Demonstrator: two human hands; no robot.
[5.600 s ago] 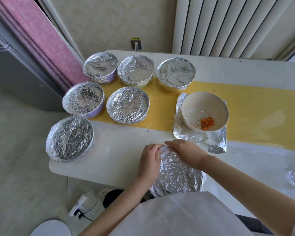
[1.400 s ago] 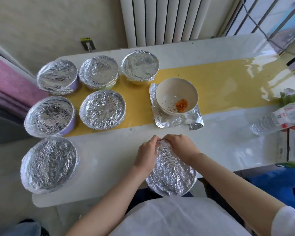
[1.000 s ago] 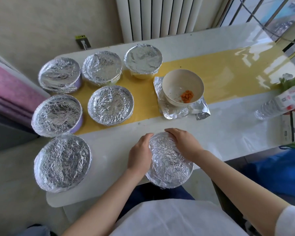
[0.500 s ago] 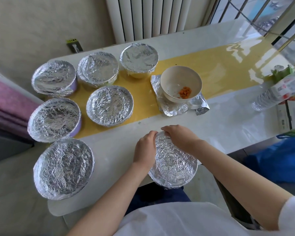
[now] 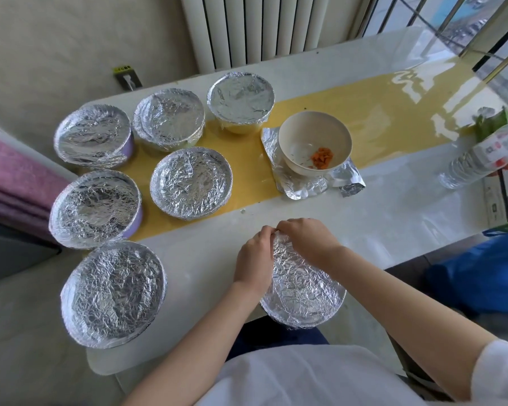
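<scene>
Both hands meet at the far rim of the foil-covered dish (image 5: 302, 288); a second ago they sat spread on either side of it. Left hand (image 5: 254, 259) and right hand (image 5: 305, 238): fingers curled, fingertips touching each other, pinching the crinkled foil at that rim. The dish lies at the near edge of the bench (image 5: 393, 206), partly overhanging it, as before.

Bench white and glossy, with a yellow strip (image 5: 379, 112) across it. Six covered bowls (image 5: 191, 183) grouped on the left. An open bowl (image 5: 314, 139) with orange bits (image 5: 321, 158) stands on a loose foil sheet (image 5: 299, 186). Radiator (image 5: 261, 24) behind, window bars to the right, blue bag (image 5: 487, 273) below the bench.

Water bottle (image 5: 481, 159) cut off at the right edge. Whatever lies under the foil is hidden.
</scene>
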